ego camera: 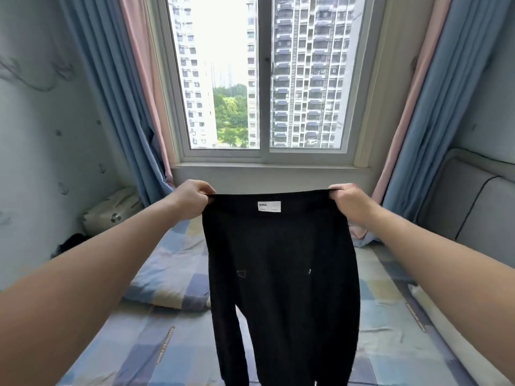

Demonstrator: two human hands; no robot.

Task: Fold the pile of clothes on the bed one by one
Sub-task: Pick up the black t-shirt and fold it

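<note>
Item: black trousers [281, 274]; held in the air over the middle of the bed [390, 316]; legs hang toward its near edge and run out of the bottom of the view
Left hand: left hand [192, 197]; fingers curled over and clenched on the left end of the waistband [301, 197]
Right hand: right hand [348, 200]; fingers likewise grasping the right end; waistband stretched near level between the two
Step judged: opening the garment out before the first fold; no fold made yet
Method advised: keep the waistband taut and level; let the legs hang free to untwist; bring one leg squarely onto the other; lay it flat mid-bed and smooth it before folding across
Fabric: black, matt, soft and limp; drapes without stiffness; likely to slide and crease if dropped in a heap
Shape: broad at the waist; the legs part lower down, left leg hanging separate
Label: white label [269, 206]; small rectangle just below the waistband, at centre
Bed cover: checked in pale blue, yellow and lilac; lightly wrinkled
Pillow: pillow [170, 282]; same check; plump; toward the bed's left edge
Headboard: headboard [473, 213]; padded grey panels along the right edge
Pile: not visible from here
</note>
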